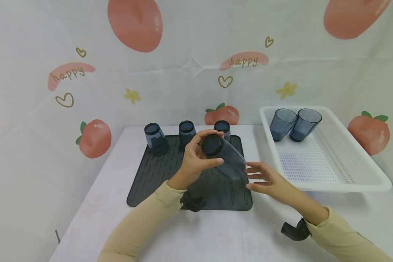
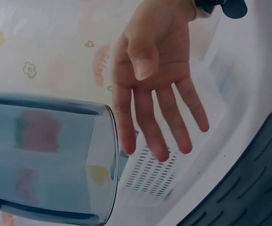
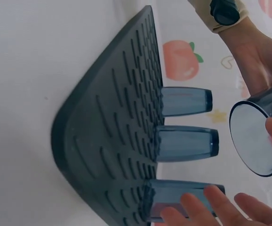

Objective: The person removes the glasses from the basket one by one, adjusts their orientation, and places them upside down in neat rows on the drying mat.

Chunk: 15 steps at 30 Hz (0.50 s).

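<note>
Gripping tilted blue glass [image 1: 231, 160], mouth to lower right, at frame centre in left hand [image 1: 196, 154]; holding right hand [image 1: 268, 180] open-fingered just beside it (contact uncertain). Apparently upending; calling next for levelling mouth-down above dark mat [image 1: 157, 182], lower centre.

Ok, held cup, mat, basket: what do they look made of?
Held cup: glass or clear plastic, glossy, blue-tinted; the backdrop print shows through.
Mat: probably silicone or rubber, dark, fairly matte; short moulded-looking ridges.
Basket: likely plastic, white, smooth; rounded rim, regular perforations.
</note>
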Motion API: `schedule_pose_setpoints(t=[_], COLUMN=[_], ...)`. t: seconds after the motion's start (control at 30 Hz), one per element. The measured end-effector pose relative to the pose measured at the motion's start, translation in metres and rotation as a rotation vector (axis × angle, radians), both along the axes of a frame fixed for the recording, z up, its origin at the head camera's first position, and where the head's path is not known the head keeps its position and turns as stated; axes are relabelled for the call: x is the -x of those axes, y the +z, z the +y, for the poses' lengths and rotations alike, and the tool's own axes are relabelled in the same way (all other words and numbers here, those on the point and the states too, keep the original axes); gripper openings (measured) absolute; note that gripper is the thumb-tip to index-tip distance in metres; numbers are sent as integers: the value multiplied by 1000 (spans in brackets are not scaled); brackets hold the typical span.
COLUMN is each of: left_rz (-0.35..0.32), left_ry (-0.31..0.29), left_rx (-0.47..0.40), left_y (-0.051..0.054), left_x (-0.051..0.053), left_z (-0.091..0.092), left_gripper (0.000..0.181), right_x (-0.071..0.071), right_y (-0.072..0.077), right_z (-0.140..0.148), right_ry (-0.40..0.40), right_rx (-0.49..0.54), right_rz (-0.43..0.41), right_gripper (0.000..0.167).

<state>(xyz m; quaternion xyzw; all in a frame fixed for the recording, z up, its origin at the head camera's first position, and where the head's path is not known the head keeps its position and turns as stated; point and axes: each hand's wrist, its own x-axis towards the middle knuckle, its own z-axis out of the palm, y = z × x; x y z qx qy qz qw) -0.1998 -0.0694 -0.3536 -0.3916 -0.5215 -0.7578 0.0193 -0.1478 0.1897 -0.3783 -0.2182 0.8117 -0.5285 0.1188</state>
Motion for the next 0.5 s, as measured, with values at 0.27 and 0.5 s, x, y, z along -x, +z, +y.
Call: schedule_pose_setpoints(t=[0.27,0.5], left_rz=[8,-2], left_ry=[37,86], left_rx=[-1,0], left_y=[-4,-7], left_x=[3,2], left_z=[-11,-25], left_gripper=[65,68], right_x=[-2,-4], right_y=[-10,-19], right_z=[2,1], right_ry=[21,106], right_rx=[-66,-54], right_rz=[-30,-48], right_gripper=[51,44])
